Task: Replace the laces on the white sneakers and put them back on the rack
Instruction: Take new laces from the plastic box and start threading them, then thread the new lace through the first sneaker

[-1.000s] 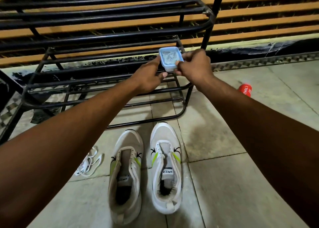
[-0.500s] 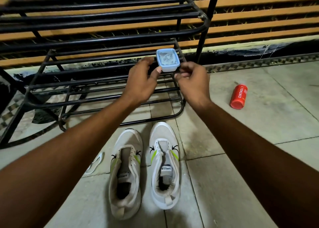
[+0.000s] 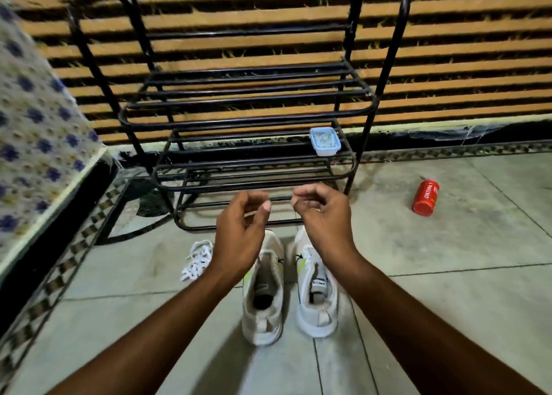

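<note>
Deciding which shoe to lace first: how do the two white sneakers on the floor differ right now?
The left sneaker sits nearer the camera; the right sneaker reaches closer to the rack. The right sneaker's tongue label is visible; the left's is harder to make out. Both are unlaced, with toes toward the rack.

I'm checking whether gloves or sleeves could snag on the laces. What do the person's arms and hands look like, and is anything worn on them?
The left hand and right hand are bare: no gloves, rings, watch or bands show. Both forearms are uncovered to the picture's bottom edge, with no sleeve in view.
</note>
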`<state>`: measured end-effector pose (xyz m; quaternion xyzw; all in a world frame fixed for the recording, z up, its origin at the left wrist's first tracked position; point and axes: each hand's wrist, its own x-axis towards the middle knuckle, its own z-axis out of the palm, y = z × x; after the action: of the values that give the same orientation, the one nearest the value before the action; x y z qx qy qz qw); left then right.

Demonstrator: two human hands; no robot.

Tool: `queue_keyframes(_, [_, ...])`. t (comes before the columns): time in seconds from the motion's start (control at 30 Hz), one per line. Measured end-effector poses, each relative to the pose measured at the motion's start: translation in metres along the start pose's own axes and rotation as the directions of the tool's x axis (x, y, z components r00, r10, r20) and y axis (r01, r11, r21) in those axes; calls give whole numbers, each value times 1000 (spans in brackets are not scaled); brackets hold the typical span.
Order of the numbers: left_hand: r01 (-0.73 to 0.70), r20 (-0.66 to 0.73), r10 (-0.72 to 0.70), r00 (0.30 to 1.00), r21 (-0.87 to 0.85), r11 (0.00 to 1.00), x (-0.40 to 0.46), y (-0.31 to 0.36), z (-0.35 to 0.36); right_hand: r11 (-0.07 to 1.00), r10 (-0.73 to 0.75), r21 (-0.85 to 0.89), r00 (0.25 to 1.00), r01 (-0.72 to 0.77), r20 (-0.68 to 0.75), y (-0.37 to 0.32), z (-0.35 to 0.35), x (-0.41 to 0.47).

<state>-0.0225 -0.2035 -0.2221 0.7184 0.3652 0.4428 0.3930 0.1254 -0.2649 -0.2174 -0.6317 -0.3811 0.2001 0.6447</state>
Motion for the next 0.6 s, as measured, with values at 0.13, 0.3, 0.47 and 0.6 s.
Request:
queue_keyframes(0.13, [53, -88, -53, 995, -12, 999, -19, -11, -13, 999, 34, 0, 999, -34, 41, -4, 17, -19])
queue_keyframes(0.3, [180, -124, -173, 977, 54, 982, -46, -63, -37, 996, 46, -83, 989, -35, 138, 14, 38, -40])
queue_keyframes(0.47, [331, -134, -305, 943, 270, 904, -66, -130, -66, 984, 110, -161, 968, -74, 224, 50, 59, -47])
queue_keyframes(0.6, [334, -84, -333, 939, 452, 827, -76, -181, -85, 967, 141, -246, 935, -60, 326, 82, 77, -44])
